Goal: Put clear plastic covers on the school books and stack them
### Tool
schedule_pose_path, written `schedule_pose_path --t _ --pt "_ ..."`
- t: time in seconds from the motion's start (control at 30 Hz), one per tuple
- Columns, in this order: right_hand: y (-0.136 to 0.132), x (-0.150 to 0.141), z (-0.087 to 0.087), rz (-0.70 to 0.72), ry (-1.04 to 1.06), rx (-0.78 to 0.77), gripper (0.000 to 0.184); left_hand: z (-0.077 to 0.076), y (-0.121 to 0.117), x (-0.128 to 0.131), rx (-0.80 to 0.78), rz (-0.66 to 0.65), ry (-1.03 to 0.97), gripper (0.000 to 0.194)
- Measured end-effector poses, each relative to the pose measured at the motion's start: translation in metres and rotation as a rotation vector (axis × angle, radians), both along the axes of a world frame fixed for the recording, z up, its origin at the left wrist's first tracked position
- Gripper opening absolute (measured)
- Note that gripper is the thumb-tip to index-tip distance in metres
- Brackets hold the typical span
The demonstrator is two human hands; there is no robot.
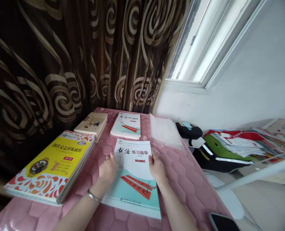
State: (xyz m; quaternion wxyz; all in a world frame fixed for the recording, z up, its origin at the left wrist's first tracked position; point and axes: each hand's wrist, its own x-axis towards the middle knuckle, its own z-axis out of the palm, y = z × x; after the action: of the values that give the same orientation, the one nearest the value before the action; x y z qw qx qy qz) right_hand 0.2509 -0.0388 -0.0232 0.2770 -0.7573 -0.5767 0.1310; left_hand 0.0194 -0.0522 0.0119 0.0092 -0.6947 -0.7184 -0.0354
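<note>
A calligraphy workbook [135, 176] with a white and teal cover lies in front of me on the pink quilted tabletop [188, 179]. My left hand [108, 167] grips its left edge, fingers curled, with a metal bangle on the wrist. On the opposite edge my right hand [157, 165] holds the same workbook, thumb on the cover. Just behind it sits a small stack of matching workbooks [126, 123]. Left of my hands rests a thick pile of books [53, 166] with a yellow, red-patterned cover on top.
A stack of tan books [91, 123] stands at the back left, before a brown curtain [108, 57]. Clear plastic sheets [165, 130] lie at the back right. A phone [222, 222] is at the near right edge. Bags and papers [238, 142] are piled beyond the table.
</note>
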Motion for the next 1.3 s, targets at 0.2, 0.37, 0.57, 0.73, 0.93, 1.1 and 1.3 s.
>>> schedule_pose_path --t 0.2,0.37,0.57,0.73,0.93,1.1,1.3 --pt "0.0 -0.003 -0.006 0.0 -0.138 0.049 0.049 -0.005 0.014 0.045 0.048 -0.205 0.021 0.051" --pt "-0.001 -0.003 -0.011 0.023 -0.111 0.123 0.051 -0.015 0.037 0.105 -0.107 -0.479 -0.195 0.057" --pt "-0.001 -0.005 -0.009 0.011 -0.132 0.12 0.049 -0.021 0.074 0.09 -0.059 -0.329 -0.187 0.065" --pt "0.0 -0.005 -0.005 0.01 -0.147 0.075 0.048 -0.022 0.096 0.052 -0.058 -0.305 -0.146 0.066" --pt "-0.001 -0.006 -0.002 -0.01 -0.175 0.015 0.047 -0.018 0.103 0.022 -0.038 -0.338 -0.114 0.064" --pt "0.0 -0.007 -0.004 0.001 -0.205 0.019 0.046 -0.015 0.08 0.016 0.001 -0.347 -0.087 0.06" --pt "-0.003 -0.008 0.006 0.003 -0.239 0.023 0.047 -0.023 0.062 0.017 -0.037 -0.406 -0.138 0.064"
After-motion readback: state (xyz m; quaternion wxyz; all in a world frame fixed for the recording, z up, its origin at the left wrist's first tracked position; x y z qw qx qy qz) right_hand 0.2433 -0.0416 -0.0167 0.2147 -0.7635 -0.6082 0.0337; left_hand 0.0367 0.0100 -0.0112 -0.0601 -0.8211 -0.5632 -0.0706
